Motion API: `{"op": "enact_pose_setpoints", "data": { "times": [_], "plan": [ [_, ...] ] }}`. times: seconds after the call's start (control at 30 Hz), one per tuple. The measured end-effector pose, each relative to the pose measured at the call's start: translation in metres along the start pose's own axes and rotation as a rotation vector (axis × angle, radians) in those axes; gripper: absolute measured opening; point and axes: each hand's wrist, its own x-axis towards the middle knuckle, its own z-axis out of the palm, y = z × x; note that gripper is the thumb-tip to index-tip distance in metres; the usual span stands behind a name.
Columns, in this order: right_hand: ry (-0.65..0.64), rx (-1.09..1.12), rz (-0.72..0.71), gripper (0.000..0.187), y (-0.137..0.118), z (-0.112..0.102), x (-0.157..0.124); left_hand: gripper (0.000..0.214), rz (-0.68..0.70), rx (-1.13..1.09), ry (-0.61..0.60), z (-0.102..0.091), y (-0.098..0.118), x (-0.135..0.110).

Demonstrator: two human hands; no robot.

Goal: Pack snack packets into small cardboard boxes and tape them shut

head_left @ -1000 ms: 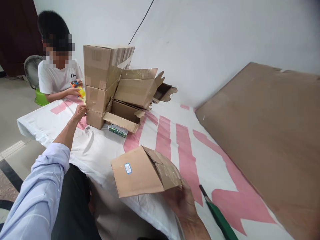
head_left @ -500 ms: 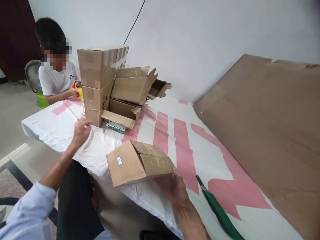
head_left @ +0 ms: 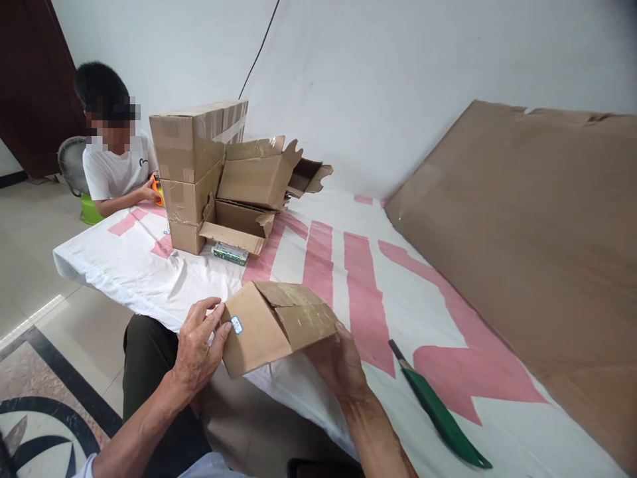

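A closed cardboard box with a small blue-edged sticker on its end face is held tilted at the front edge of the table. My right hand grips its right end, thumb on top and the fingers partly hidden beneath. On the left end, my left hand has its thumb on the sticker face and its fingertips at the edge. To the right of the box lies a green-handled tool with a narrow dark tip, apart from both hands.
Taped boxes are stacked at the back left, with opened boxes beside them. A small green patterned packet lies before these. A large cardboard sheet leans on the wall. Across the table, another person holds an orange object.
My left hand has come down and right from near the stacked boxes onto the left end of the cardboard box. My right hand keeps its hold.
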Motion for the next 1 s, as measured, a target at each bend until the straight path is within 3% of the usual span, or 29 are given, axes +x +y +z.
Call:
{"op": "enact_pose_setpoints", "data": {
  "times": [0.4, 1.0],
  "plan": [
    [0.025, 0.007, 0.012, 0.056, 0.002, -0.001, 0.0, 0.044, -0.061, -0.136, 0.011, 0.003, -0.006, -0.015],
    [0.036, 0.029, -0.016, 0.054, 0.005, 0.003, -0.002, 0.025, -0.129, -0.207, 0.051, 0.002, -0.002, -0.011]
  ]
}}
